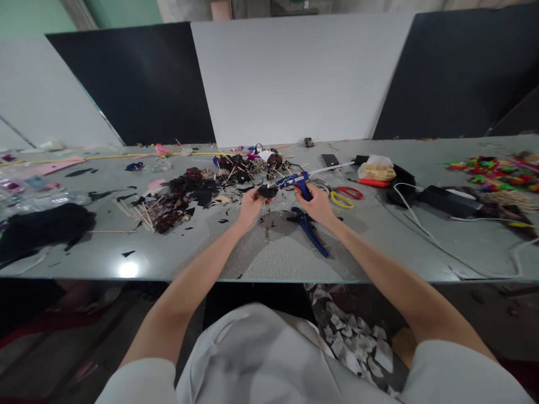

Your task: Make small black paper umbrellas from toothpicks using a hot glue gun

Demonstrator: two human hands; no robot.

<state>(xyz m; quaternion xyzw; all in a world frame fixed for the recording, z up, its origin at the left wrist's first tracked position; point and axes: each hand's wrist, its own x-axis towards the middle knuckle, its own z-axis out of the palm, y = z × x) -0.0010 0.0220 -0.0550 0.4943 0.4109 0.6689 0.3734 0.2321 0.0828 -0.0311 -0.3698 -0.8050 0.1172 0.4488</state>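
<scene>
Over the middle of the grey table, my left hand pinches a small black piece. Fingers wrapped round its handle, my right hand holds a blue glue gun, its nozzle pointing left at the black piece. The tip is very close to the piece; whether they touch I cannot tell. Below my right hand lie dark blue pliers. Behind my hands is a cluster of dark balls with thin sticks. Black scraps and sticks are heaped on the left.
Yellow-and-red-handled scissors, a phone and an orange-and-cream packet lie right of my hands. A white cable loops past a black box. Colourful pieces are far right, black cloth far left. Upright panels stand behind.
</scene>
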